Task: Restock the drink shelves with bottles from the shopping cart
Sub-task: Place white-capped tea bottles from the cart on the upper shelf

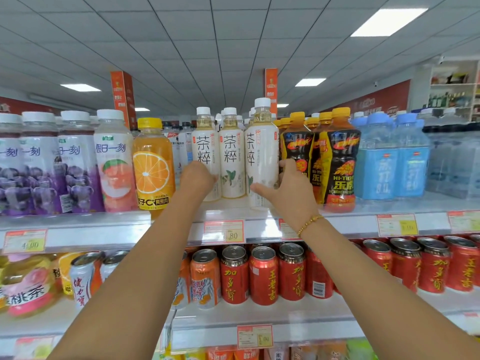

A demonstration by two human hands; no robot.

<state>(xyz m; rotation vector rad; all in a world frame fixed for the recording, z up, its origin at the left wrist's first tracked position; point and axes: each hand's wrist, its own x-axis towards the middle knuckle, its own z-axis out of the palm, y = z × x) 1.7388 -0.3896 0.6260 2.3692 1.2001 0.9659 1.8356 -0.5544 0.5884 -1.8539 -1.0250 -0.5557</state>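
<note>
Left hand [197,178] fingertips hidden behind a tea bottle [206,149]; price tags [224,231] blurred.

White square-panelled suspended ceiling [181,35], which carried bright rectangular flush light panels [388,22]. Two tall orange hanging banners hung beneath it, one at left [122,97] and one at centre [271,89]. A long red wall banner [376,100] ran along the right rear. White open wall shelving [452,84] held small goods too blurred to tell. Red-bordered paper price tags [224,231] showed yellow patches. Red metal cans [263,276] stood upright in a row.
</note>
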